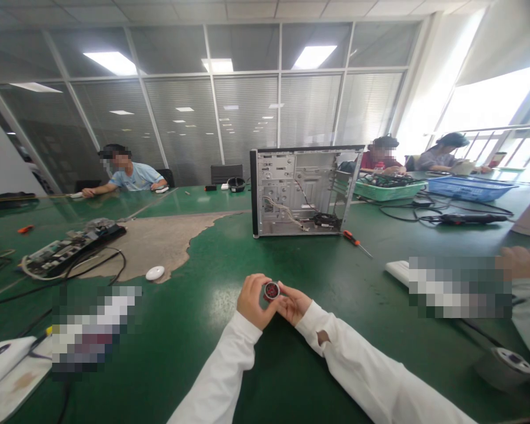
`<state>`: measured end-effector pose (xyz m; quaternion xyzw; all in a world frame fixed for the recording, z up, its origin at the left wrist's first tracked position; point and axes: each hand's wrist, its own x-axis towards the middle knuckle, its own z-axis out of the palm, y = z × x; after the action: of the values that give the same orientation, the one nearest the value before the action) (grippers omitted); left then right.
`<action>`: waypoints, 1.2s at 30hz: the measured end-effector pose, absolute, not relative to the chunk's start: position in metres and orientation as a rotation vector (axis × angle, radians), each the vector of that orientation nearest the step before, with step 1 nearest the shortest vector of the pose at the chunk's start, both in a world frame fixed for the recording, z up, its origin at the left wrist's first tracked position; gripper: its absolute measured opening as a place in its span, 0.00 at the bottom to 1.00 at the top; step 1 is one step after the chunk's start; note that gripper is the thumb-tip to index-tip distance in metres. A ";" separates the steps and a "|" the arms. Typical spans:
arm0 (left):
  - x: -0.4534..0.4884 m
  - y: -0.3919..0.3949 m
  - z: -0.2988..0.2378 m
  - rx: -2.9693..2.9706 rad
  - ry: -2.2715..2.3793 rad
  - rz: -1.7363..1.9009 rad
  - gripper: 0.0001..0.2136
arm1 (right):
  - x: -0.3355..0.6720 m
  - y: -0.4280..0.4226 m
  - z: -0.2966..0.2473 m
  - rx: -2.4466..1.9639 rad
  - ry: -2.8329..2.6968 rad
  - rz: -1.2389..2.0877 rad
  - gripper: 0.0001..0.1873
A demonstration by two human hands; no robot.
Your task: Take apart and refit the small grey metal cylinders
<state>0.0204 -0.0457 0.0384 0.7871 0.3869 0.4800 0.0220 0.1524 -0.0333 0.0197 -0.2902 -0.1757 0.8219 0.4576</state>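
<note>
Between my two hands, above the green tabletop (212,294), is a small round object (272,291) with a silvery rim and a dark, red-patterned face turned toward me. My left hand (252,301) curls around its left side, with thumb and fingers closed on it. My right hand (294,304) pinches it from the right with the fingertips. Its exact kind is too small to make out. Beyond my hands stands an open computer case (300,194), its bare metal inside and several cables showing. A screwdriver (357,243) with an orange and black handle lies by its lower right corner.
A round white lid-like piece (155,273) and a power strip (70,250) with cables lie left. Green (391,189) and blue baskets (470,187) stand at the back right. A white device (400,272) lies at right, near another person's hand (523,262). Several people sit around the table.
</note>
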 end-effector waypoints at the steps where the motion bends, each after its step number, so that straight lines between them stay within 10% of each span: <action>1: 0.021 -0.046 0.039 2.445 1.187 1.488 0.14 | 0.152 -0.034 0.021 -0.707 -0.424 2.063 0.12; 10: 0.020 -0.048 0.041 2.406 1.116 1.421 0.16 | 0.152 -0.036 0.021 -0.738 -0.551 2.033 0.14; 23: 0.016 -0.036 0.034 1.844 1.329 1.517 0.08 | 0.163 -0.035 0.019 -0.954 -1.835 0.614 0.16; 29: 0.015 -0.027 0.023 1.791 1.346 1.425 0.14 | 0.159 -0.026 0.009 -0.945 -1.603 1.065 0.32; 36: 0.011 -0.013 0.005 1.508 1.349 1.552 0.13 | 0.179 -0.002 0.005 -0.852 -0.409 1.579 0.11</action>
<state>0.0113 -0.0127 0.0055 0.5657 0.5061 0.5821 0.2916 0.1794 -0.0023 0.0047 -0.3683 -0.1769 0.6827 0.6058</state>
